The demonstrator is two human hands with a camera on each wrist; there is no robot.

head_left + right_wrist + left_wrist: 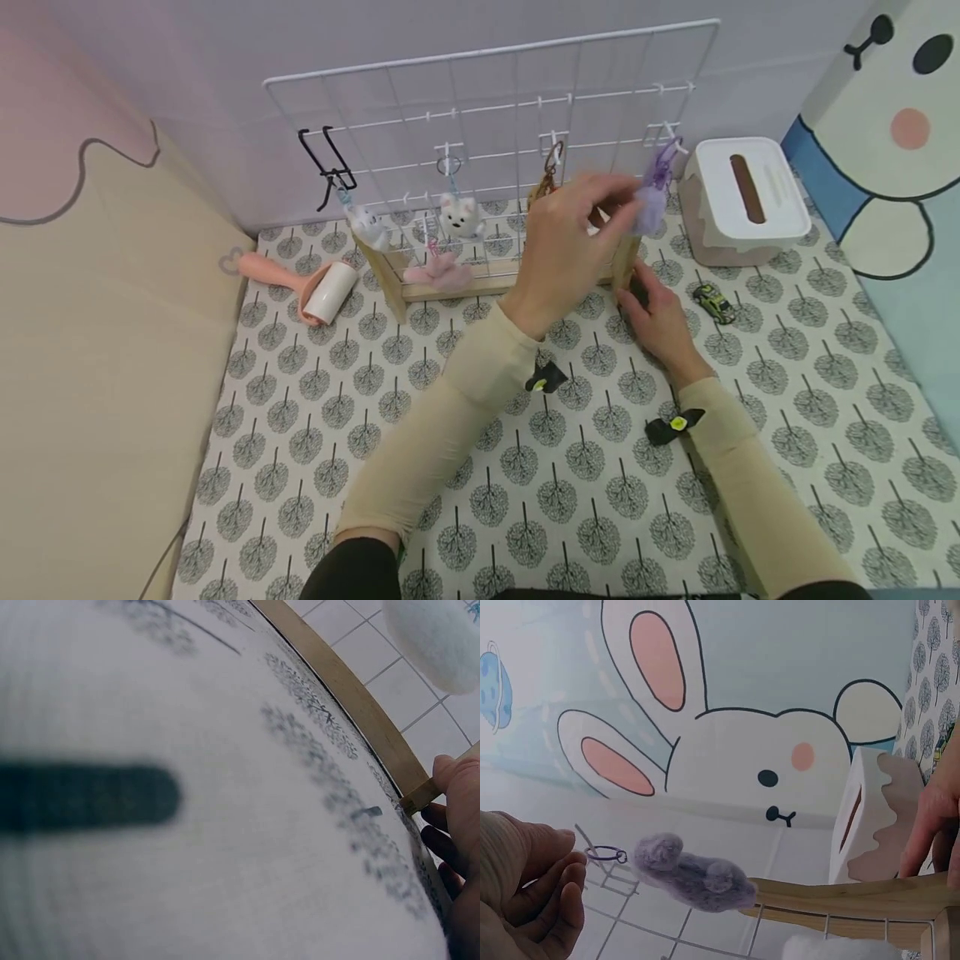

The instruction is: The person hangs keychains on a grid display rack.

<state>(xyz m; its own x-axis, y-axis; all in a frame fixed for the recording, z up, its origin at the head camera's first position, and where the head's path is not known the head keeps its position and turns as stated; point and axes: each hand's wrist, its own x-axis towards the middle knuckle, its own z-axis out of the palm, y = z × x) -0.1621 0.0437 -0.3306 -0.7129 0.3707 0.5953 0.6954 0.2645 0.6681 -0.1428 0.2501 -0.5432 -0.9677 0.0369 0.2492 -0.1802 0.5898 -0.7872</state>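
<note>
A white wire-grid rack point(517, 104) on a wooden base stands across the table. At its right end a purple plush keychain point(651, 208) hangs by its ring point(606, 853) near a white hook. My left hand point(570, 242) is beside that ring, its loosely bent thumb and fingertips just short of it in the left wrist view. Lower down, my right hand point(662, 321) grips the right foot of the wooden base point(418, 796) between thumb and fingers. Other plush keychains hang on the rack: white ones point(461, 215), a pink one point(442, 271) and a brown one point(546, 185), partly behind my left hand.
A black hook point(327, 167) is on the rack's left side. Left of the base lies a pink-handled lint roller point(300, 287). A white-lidded tissue box point(750, 192) and a small green toy car point(714, 303) are to the right. The tablecloth point(525, 500) has a tree print.
</note>
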